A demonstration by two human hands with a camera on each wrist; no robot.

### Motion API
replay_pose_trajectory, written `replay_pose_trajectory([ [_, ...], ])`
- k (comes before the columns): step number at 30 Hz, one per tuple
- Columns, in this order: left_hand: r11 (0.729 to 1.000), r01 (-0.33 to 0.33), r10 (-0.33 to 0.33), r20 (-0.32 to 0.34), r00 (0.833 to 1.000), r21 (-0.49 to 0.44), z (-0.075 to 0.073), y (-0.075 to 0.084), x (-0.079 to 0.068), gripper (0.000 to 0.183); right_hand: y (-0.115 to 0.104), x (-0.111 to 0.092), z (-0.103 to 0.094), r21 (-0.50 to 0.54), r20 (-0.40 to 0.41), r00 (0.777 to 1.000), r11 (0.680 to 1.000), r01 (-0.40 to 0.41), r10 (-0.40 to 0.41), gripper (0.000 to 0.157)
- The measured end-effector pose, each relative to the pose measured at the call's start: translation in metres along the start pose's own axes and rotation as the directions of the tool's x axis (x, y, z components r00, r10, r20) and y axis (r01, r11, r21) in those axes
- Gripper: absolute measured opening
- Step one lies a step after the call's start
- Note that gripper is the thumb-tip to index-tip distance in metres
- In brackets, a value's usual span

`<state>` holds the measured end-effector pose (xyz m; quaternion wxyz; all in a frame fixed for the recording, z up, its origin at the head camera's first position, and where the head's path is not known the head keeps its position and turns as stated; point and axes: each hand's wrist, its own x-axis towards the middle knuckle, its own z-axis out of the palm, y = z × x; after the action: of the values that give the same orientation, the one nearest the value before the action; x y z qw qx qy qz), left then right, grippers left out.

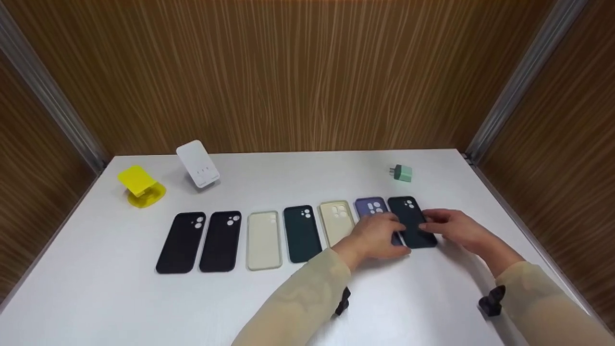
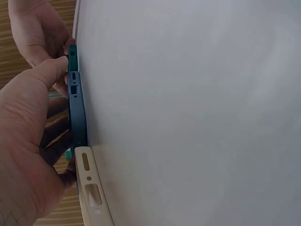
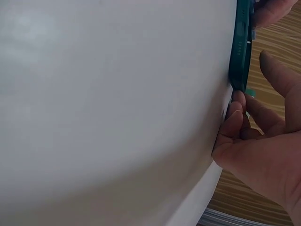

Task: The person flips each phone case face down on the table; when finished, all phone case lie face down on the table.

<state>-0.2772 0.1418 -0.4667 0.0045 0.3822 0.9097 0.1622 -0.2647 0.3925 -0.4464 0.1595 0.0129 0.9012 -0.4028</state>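
Head view: the dark green phone case (image 1: pixel 411 228) is lying between the right hand (image 1: pixel 459 230), which is touching its right edge with loosely bent fingers, and the left hand (image 1: pixel 377 236), lying relaxed over the purple phone case (image 1: pixel 362 207). Its long axis is running away, far end leaning left.

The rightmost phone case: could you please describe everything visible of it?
The rightmost phone case is dark green, seemingly plastic or rubber, with rounded corners, camera cutouts near its far end and small openings along its near edge. It lies flat on the white table, right of the purple case. The right grip touches its right edge; the left grip is at its left edge.
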Motion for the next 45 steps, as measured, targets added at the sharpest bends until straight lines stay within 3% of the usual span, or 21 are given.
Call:
replay_pose_trajectory([
  [16,0.999,0.029,-0.028,0.018,0.999,-0.018,0.001,0.0,-0.003,0.059,0.002,0.001,-0.004,0.038,0.011,1.0,0.999,-0.022,0.021,0.077],
  [25,0.999,0.04,-0.039,0.031,0.999,-0.015,0.0,0.003,-0.004,0.061,0.004,-0.002,-0.005,0.065,-0.021,1.0,0.998,-0.022,0.023,0.067],
  [31,0.995,-0.017,0.01,-0.076,0.997,-0.098,-0.004,0.009,-0.001,0.059,0.004,-0.004,-0.004,0.115,-0.059,0.998,0.993,0.015,-0.008,0.065],
  [37,0.949,-0.038,-0.017,-0.172,0.985,-0.312,-0.003,0.02,0.002,0.053,0.003,-0.007,-0.006,0.15,-0.057,0.998,0.988,0.033,-0.024,0.067],
  [42,0.909,0.027,-0.099,-0.154,0.983,-0.415,-0.004,0.029,0.002,0.057,-0.002,-0.007,-0.006,0.189,-0.041,0.999,0.981,0.034,-0.027,0.069],
  [45,0.866,0.061,-0.139,-0.122,0.983,-0.496,-0.003,0.032,0.0,0.062,-0.007,-0.009,-0.006,0.214,-0.042,0.999,0.976,0.043,-0.035,0.069],
])
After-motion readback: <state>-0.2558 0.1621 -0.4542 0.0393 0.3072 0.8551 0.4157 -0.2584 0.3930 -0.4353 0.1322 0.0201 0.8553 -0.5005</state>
